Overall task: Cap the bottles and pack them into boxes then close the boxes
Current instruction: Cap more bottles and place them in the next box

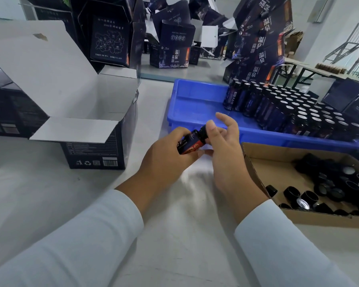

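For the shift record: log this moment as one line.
step: capping | left hand: grips bottle | right hand: thumb on cap | open box: left | tray: uncapped bottles

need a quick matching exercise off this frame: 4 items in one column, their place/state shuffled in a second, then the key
Items
1. held bottle
2. loose caps
3. uncapped bottles
4. open dark box

Place or state
A. standing in rows in the blue tray
B. lying in the shallow cardboard tray
C. gripped by the left hand, right hand at its cap
D. on the table at left, flaps up, nothing visible inside

Pairs: 1-C, 2-B, 3-A, 4-D
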